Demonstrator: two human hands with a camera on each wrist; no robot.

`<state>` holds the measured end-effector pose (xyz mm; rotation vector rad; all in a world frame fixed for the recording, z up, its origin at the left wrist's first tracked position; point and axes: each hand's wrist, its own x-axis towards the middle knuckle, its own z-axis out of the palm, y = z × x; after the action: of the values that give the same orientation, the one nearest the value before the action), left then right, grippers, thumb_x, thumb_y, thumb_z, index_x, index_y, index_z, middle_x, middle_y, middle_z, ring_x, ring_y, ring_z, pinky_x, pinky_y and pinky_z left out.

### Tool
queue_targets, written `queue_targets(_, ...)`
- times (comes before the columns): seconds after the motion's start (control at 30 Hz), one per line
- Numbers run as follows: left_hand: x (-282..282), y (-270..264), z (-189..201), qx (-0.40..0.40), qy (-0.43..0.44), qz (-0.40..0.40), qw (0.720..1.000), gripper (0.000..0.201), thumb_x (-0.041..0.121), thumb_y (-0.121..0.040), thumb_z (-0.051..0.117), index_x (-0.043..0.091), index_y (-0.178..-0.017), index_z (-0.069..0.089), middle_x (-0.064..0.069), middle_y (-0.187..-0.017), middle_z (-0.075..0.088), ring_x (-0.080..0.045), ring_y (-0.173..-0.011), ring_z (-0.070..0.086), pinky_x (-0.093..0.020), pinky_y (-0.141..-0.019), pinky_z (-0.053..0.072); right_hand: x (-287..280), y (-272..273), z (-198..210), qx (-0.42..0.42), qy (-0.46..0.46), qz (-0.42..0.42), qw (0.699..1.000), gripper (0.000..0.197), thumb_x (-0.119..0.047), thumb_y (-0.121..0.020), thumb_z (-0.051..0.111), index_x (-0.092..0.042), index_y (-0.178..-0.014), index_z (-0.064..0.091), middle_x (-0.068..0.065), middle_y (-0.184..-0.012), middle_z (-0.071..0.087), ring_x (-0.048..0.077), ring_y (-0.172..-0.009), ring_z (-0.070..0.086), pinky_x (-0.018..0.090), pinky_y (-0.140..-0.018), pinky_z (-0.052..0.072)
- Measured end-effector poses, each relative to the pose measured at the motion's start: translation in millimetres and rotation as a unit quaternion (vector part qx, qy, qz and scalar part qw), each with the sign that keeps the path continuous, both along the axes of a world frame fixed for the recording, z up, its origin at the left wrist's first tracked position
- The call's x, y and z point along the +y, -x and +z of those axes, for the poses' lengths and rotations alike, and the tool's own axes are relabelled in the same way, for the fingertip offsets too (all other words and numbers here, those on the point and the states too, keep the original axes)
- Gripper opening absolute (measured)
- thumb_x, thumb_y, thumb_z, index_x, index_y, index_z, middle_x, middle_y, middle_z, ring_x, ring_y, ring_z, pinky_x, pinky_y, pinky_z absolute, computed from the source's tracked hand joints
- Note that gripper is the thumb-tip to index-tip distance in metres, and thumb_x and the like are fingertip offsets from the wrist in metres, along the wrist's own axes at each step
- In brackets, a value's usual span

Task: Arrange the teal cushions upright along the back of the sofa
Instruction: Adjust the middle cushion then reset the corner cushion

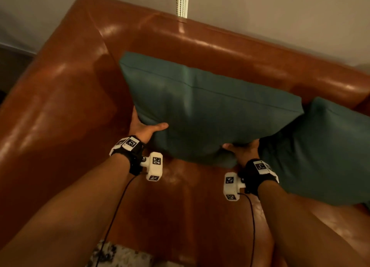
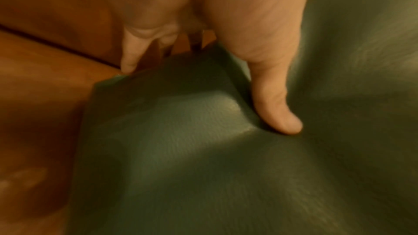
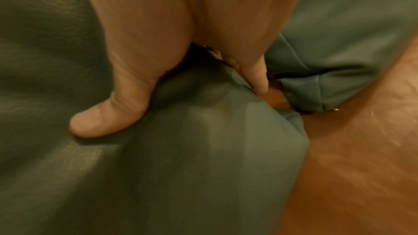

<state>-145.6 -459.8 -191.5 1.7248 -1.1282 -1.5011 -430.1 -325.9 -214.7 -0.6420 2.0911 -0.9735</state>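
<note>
We hold the cushion (image 1: 200, 106) at twelve o'clock against the sofa (image 1: 60, 98) back, left hand (image 1: 143, 129) and right hand (image 1: 243, 150) each pinching a lower corner. Released too early, it could slump onto the second cushion (image 1: 324, 150) at three o'clock.

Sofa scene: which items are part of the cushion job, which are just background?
Part of the job:
- held teal cushion, gripped at its lower corners by the left hand and right hand
- second teal cushion, to its right on the seat
- brown leather sofa

Just there:
- white beaded cord on the wall
- speckled rug
</note>
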Motion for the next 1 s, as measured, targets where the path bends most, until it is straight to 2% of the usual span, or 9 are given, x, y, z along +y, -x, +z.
queue_targets(0.13, -11, -9, -6, 0.043, -0.036, -0.006, 0.998, 0.124, 0.033, -0.024, 0.095, 0.026, -0.136, 0.042, -0.001, -0.132, 0.062, -0.021, -0.119, 0.061, -0.047, -0.104, 0.047, 7, -8, -2, -0.004, 0.018, 0.012, 1.000, 0.110, -0.024, -0.054, 0.090, -0.016, -0.140, 0.022, 0.007, -0.143, 0.042, 0.022, -0.127, 0.045, 0.044, -0.112, 0.036)
queue_targets(0.27, -11, -25, -2, 0.057, -0.049, 0.004, 0.997, 0.113, 0.029, -0.029, 0.094, 0.028, -0.132, 0.047, -0.001, -0.127, 0.066, -0.021, -0.113, 0.065, -0.049, -0.099, 0.051, 12, -28, -4, -0.032, 0.022, 0.006, 0.999, 0.105, -0.025, -0.052, 0.090, -0.009, -0.137, 0.030, 0.006, -0.137, 0.048, 0.022, -0.122, 0.050, 0.041, -0.110, 0.038)
queue_targets(0.33, -13, -34, -1, 0.056, -0.050, 0.014, 0.997, 0.113, 0.031, -0.027, 0.096, 0.030, -0.130, 0.049, -0.001, -0.125, 0.067, -0.022, -0.112, 0.066, -0.050, -0.097, 0.052, 9, -36, -4, -0.057, 0.005, 0.009, 0.998, 0.102, -0.020, -0.057, 0.089, -0.012, -0.138, 0.028, 0.002, -0.138, 0.043, 0.016, -0.122, 0.044, 0.031, -0.109, 0.033)
queue_targets(0.4, -14, -40, 3, 0.050, -0.052, 0.016, 0.997, 0.106, 0.027, -0.034, 0.095, 0.031, -0.128, 0.049, 0.000, -0.125, 0.067, -0.022, -0.111, 0.066, -0.051, -0.097, 0.051, 3, -41, -4, -0.075, 0.009, 0.009, 0.997, 0.097, -0.008, -0.063, 0.086, -0.011, -0.139, 0.026, 0.003, -0.139, 0.041, 0.015, -0.121, 0.041, 0.027, -0.103, 0.032)
queue_targets(0.5, -15, -42, 4, 0.043, -0.060, 0.024, 0.997, 0.087, 0.006, -0.060, 0.086, 0.027, -0.134, 0.044, 0.001, -0.125, 0.063, -0.020, -0.109, 0.062, -0.049, -0.100, 0.048, -3, -41, -4, -0.062, 0.035, 0.029, 0.997, 0.092, -0.003, -0.061, 0.086, -0.012, -0.134, 0.030, -0.002, -0.131, 0.041, 0.013, -0.118, 0.040, 0.028, -0.101, 0.035)
queue_targets(0.57, -15, -40, 1, 0.046, -0.059, 0.026, 0.997, 0.087, 0.004, -0.061, 0.085, 0.027, -0.133, 0.043, 0.001, -0.126, 0.062, -0.021, -0.111, 0.061, -0.049, -0.100, 0.048, -4, -39, -5, -0.049, 0.039, 0.037, 0.997, 0.093, -0.007, -0.058, 0.088, -0.017, -0.131, 0.031, -0.003, -0.133, 0.041, 0.014, -0.121, 0.041, 0.032, -0.105, 0.036)
queue_targets(0.73, -16, -35, -9, 0.031, -0.064, 0.022, 0.997, 0.097, 0.024, -0.042, 0.093, 0.037, -0.124, 0.045, 0.001, -0.130, 0.063, -0.022, -0.116, 0.062, -0.053, -0.101, 0.048, -4, -35, -4, -0.045, 0.014, 0.023, 0.999, 0.118, -0.036, -0.042, 0.093, -0.023, -0.139, 0.028, 0.005, -0.144, 0.041, 0.024, -0.130, 0.044, 0.046, -0.109, 0.040)
queue_targets(0.87, -14, -38, -17, 0.026, -0.061, 0.033, 0.997, 0.110, 0.040, -0.028, 0.095, 0.035, -0.126, 0.047, 0.002, -0.128, 0.064, -0.022, -0.114, 0.064, -0.052, -0.100, 0.049, -2, -34, -7, -0.045, 0.006, 0.015, 0.999, 0.129, -0.049, -0.032, 0.089, -0.024, -0.142, 0.026, 0.005, -0.147, 0.039, 0.025, -0.133, 0.042, 0.048, -0.110, 0.039)
queue_targets(1.0, -2, -36, -11, 0.032, -0.061, 0.046, 0.997, 0.100, 0.037, -0.040, 0.090, 0.036, -0.131, 0.048, 0.006, -0.127, 0.065, -0.020, -0.112, 0.064, -0.051, -0.100, 0.049, 0, -33, -2, -0.047, -0.005, 0.020, 0.999, 0.136, -0.051, -0.029, 0.088, -0.028, -0.144, 0.020, 0.003, -0.151, 0.033, 0.026, -0.137, 0.037, 0.048, -0.110, 0.037)
